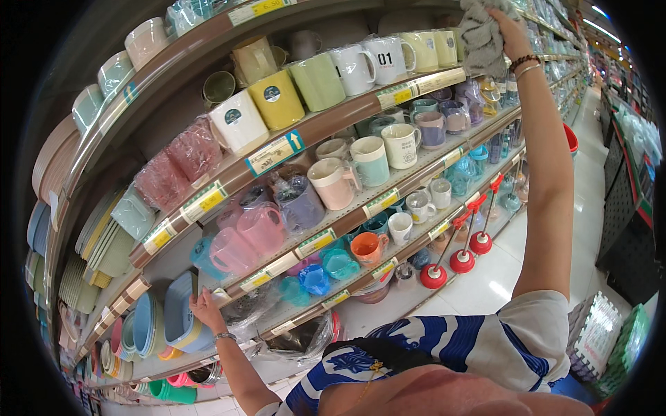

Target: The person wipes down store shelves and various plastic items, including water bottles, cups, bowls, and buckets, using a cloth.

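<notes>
My right hand [507,34] is raised at the upper right, gripping a grey cloth [481,41] that hangs against the edge of an upper shelf, beside yellow mugs [420,51] and white mugs [387,60]. Lower on the left, my left hand [205,308] is at a lower shelf's front edge, near a stack of blue plastic basins [179,312]; whether its fingers touch the edge or a basin I cannot tell. It seems to hold nothing. Just above it stand a blue plastic cup [207,259] and pink plastic mugs [234,249].
Shelves with price strips [317,243] carry wrapped mugs, cups and basins. Red plungers [433,275] stand by the lowest shelf at the right. Across the tiled aisle [577,151] is a black perforated display stand [624,229], with foam mats [596,333] below it.
</notes>
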{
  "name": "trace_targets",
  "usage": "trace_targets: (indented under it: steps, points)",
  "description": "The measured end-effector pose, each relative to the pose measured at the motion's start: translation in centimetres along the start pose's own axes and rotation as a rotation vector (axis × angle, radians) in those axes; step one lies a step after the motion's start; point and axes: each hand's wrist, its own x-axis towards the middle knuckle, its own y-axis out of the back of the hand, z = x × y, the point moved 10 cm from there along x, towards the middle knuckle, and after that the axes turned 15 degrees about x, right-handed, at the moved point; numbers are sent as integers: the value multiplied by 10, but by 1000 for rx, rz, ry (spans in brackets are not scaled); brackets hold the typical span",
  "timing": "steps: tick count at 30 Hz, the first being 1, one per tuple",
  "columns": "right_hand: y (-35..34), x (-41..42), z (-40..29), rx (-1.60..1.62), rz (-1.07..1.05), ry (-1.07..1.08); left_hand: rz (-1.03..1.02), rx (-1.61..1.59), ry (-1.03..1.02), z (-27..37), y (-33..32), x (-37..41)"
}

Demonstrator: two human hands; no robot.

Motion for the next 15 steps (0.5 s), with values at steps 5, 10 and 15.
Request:
trace_targets:
  steps: [5, 10, 15]
  points:
    - [-31, 40, -10, -108, 19, 127, 148, 300, 41, 0, 15, -15]
    - [-44, 106, 23, -306, 88, 159, -10, 222, 129, -5, 9, -18]
    - [-79, 112, 49, -305, 106, 82, -136, 363, -125, -17, -12, -16]
